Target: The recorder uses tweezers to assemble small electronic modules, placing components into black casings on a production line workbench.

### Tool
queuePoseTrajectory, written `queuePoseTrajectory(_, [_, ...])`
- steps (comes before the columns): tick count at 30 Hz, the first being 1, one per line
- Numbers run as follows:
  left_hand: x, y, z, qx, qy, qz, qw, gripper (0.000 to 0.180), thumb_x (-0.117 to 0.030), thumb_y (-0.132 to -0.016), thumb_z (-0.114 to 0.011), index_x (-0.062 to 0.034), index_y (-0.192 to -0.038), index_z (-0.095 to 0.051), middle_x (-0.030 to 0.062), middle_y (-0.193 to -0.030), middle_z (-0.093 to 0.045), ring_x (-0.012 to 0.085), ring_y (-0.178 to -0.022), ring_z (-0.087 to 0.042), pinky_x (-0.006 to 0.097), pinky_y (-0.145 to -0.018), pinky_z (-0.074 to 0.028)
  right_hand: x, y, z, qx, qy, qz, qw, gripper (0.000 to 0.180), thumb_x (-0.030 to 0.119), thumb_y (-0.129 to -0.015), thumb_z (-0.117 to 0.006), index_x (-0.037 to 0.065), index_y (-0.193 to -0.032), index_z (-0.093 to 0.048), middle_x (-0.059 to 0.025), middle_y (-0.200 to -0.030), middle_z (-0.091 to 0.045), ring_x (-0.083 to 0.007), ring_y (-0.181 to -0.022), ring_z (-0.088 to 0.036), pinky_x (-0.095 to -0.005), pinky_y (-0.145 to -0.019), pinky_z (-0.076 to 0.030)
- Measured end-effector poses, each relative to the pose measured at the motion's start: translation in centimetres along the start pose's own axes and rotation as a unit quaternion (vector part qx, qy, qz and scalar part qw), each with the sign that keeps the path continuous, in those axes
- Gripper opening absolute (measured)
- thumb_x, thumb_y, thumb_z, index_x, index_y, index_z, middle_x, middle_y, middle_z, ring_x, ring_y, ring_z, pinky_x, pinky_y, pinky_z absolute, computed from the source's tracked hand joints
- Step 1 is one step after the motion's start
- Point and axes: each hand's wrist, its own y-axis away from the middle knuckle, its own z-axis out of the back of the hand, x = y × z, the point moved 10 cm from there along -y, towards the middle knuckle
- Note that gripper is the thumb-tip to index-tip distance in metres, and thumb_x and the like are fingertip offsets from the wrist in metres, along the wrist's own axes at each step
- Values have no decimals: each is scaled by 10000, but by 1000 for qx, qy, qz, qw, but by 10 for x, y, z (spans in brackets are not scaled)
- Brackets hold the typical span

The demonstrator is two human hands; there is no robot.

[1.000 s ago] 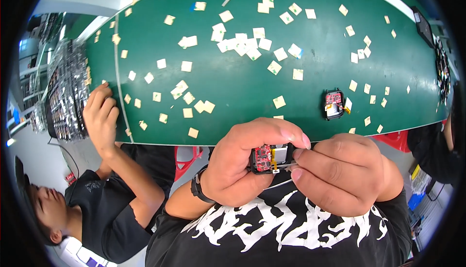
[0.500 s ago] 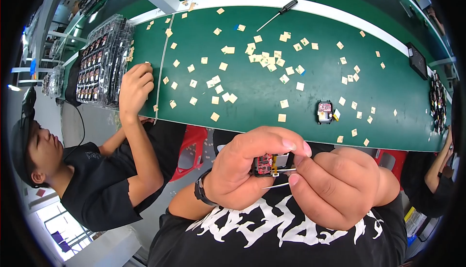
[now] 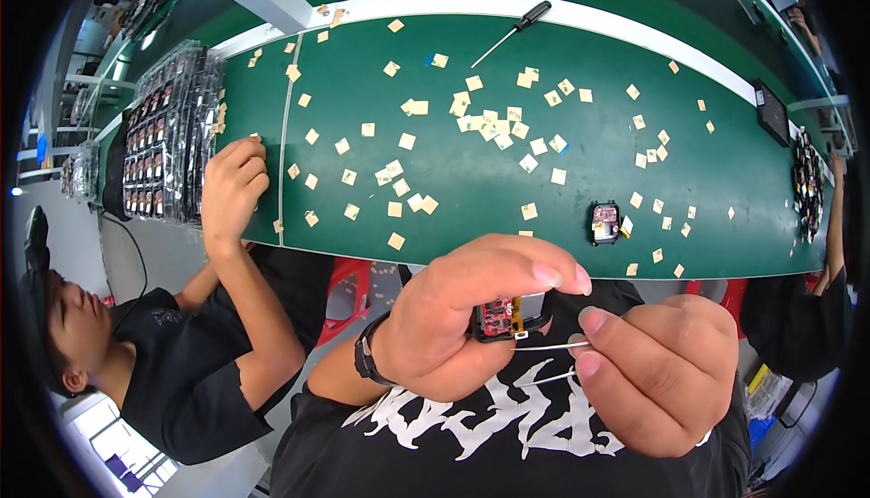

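Note:
My left hand (image 3: 444,317) is closed around a small black device housing (image 3: 536,328), with a red circuit board (image 3: 497,319) and a pale flat block inside. A short yellow flex strip ends in a little connector at the housing's lower edge. Tweezers (image 3: 548,348) are pinched in the fingers of my right hand (image 3: 662,371), their two thin arms spread and pointing left. The tips lie just below the housing, near my left palm; whether they touch anything I cannot tell. A similar opened housing (image 3: 604,224) rests on the green table (image 3: 471,199) beyond my hands.
Many small cream-coloured square pieces (image 3: 489,122) are scattered over the table. A black-handled screwdriver (image 3: 533,15) lies at the far edge. Stacked clear trays of devices (image 3: 168,135) stand at left, beside a co-worker's hand (image 3: 236,185). A black box (image 3: 770,113) sits at far right.
My right hand has drawn right and slightly down with the tweezers, away from the connector. My left hand still holds the housing. The whole view has shifted a little.

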Motion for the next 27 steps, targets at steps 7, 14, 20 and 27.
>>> queuePoseTrajectory(7, [8,-2,11,5,-10,13,1000,483,81,-917,-626,-4,-1336,-401,322,-1178,-610,331,-1055,-688,351,-725,-625,-15,-8,-8,33,40,-33,998,197,41,-739,-740,-22,-911,-667,-202,-860,-730,-204,-600,-604,-289,-456,-397])
queuePoseTrajectory(14, [12,-3,14,2,23,11,1000,484,99,-911,-610,-6,-1334,-400,322,-1180,-616,337,-1054,-690,354,-737,-623,-18,-8,-21,42,20,-8,999,234,32,-699,-757,-24,-910,-672,-190,-840,-730,-204,-604,-601,-282,-444,-407])
queuePoseTrajectory(20, [17,-3,15,-3,10,11,1000,496,140,-890,-597,-3,-1323,-402,326,-1169,-627,331,-1017,-700,385,-821,-610,-20,-10,-29,28,11,-32,999,238,21,-693,-757,-22,-913,-674,-185,-847,-732,-201,-614,-609,-278,-448,-426])
queuePoseTrajectory(27, [25,-3,13,-5,66,14,998,519,168,-848,-590,19,-1310,-405,346,-1168,-622,321,-952,-703,399,-841,-609,-26,-7,-29,36,-23,-30,999,206,39,-720,-758,-15,-901,-676,-184,-831,-732,-198,-613,-624,-276,-447,-415])
